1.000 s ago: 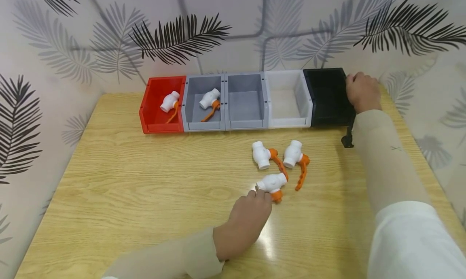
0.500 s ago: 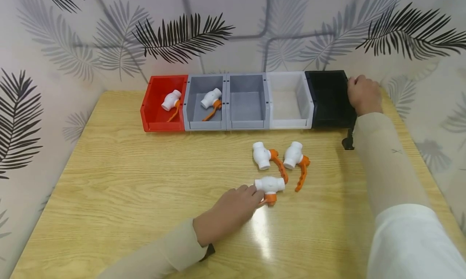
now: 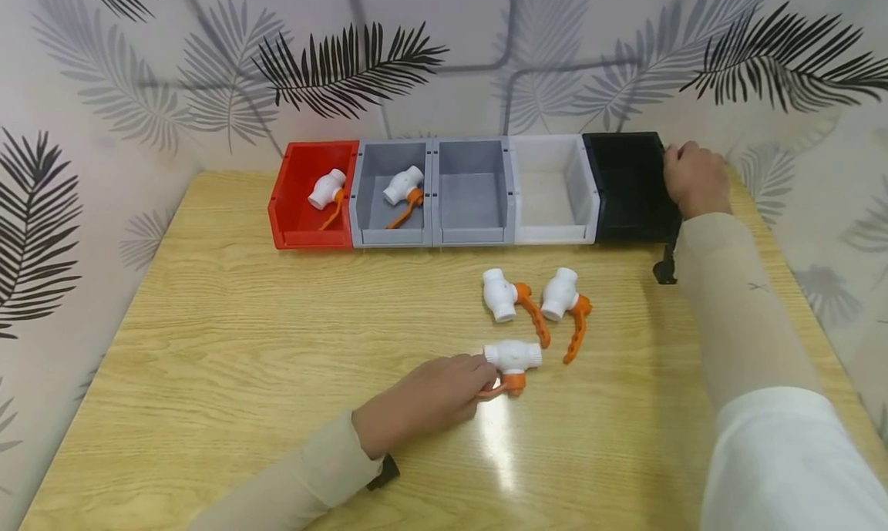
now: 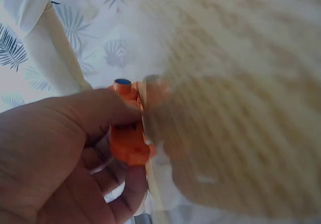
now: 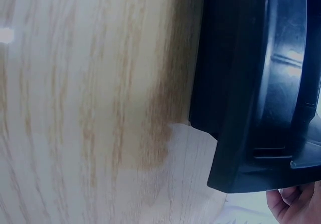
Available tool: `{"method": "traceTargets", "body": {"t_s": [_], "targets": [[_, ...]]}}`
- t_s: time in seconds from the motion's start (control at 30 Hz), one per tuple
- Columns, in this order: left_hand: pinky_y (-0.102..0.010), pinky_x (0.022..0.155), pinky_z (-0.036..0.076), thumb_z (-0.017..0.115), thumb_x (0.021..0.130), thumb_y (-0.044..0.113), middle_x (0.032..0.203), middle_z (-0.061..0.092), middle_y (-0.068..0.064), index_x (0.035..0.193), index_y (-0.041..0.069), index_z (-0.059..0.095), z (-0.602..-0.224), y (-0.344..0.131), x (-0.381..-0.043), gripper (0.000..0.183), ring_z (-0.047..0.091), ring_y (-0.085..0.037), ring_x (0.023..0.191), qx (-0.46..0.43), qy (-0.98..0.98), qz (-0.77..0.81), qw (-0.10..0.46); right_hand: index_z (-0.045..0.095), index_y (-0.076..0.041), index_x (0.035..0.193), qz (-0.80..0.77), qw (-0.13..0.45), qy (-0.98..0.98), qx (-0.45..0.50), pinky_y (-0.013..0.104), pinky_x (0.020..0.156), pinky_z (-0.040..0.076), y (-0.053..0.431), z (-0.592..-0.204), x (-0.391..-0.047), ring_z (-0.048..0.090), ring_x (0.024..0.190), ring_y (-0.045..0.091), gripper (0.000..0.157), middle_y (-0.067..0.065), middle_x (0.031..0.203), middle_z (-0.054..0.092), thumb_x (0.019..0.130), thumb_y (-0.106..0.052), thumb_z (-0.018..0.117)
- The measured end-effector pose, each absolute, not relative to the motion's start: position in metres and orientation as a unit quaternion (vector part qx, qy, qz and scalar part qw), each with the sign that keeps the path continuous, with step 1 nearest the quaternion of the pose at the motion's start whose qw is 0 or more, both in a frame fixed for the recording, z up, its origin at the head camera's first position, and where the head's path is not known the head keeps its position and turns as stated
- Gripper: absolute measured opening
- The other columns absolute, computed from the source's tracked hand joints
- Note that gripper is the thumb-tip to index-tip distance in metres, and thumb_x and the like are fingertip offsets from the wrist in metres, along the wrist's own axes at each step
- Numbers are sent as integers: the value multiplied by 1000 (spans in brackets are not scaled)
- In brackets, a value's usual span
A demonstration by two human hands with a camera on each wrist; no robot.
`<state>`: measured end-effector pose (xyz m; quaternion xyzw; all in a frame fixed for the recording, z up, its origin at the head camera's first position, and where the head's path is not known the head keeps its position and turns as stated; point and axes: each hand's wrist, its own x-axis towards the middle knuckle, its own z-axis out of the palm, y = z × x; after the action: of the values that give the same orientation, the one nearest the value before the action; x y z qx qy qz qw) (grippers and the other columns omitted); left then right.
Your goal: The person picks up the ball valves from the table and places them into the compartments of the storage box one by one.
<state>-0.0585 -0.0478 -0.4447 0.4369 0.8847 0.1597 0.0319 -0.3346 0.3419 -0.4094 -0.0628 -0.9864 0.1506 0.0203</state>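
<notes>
A white ball valve (image 3: 515, 356) with an orange handle lies sideways near the middle of the table. My left hand (image 3: 425, 401) pinches it by the handle, at the valve's left end. Up close in the left wrist view, thumb and fingers close around the orange part (image 4: 129, 151). Two more ball valves, one on the left (image 3: 499, 296) and one on the right (image 3: 559, 294), lie just beyond. At the far right, my right hand (image 3: 696, 183) grips the right wall of the black bin (image 3: 630, 226); its fingertips show past the bin's edge in the right wrist view.
The black bin ends a joined row. Leftward come a white bin (image 3: 551, 236), a grey bin (image 3: 472, 236), another grey bin (image 3: 391, 238) holding one valve, and a red bin (image 3: 312, 240) holding one valve. A leaf-patterned wall covering rises right behind the row.
My left hand has moved left and turned flatter, and the valve in it has swung round so its orange handle points left. The right hand stays at the black bin.
</notes>
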Motion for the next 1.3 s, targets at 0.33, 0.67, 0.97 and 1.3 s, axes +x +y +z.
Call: {"method": "traceTargets", "body": {"t_s": [0.33,0.67,0.97,1.3], "targets": [[-14,58,35,50,90,19,78,44,10,86,17,52,-442,-50,-59,5,40,-3,67,452,870,191,47,40,16,112,154,19,-986,-63,59,83,28,342,-409,-335,36,98,55,60,40,110,40,94,-35,13],[-14,54,31,51,89,22,75,41,11,84,18,50,-437,-49,-58,7,38,-3,64,445,876,178,58,39,16,113,156,19,-986,-62,58,86,26,342,-410,-332,35,100,55,61,40,112,39,94,-35,12],[-15,54,32,50,90,26,74,41,11,84,18,50,-436,-49,-57,10,38,-3,63,452,874,179,30,40,16,113,153,23,-986,-64,58,85,27,342,-411,-333,36,99,55,61,40,111,40,94,-35,13],[-13,56,35,44,92,30,78,43,12,92,18,52,-437,-50,-59,15,39,-1,65,426,882,196,50,40,15,113,157,20,-985,-66,59,84,28,343,-411,-335,36,99,55,61,40,111,40,94,-36,13]]}}
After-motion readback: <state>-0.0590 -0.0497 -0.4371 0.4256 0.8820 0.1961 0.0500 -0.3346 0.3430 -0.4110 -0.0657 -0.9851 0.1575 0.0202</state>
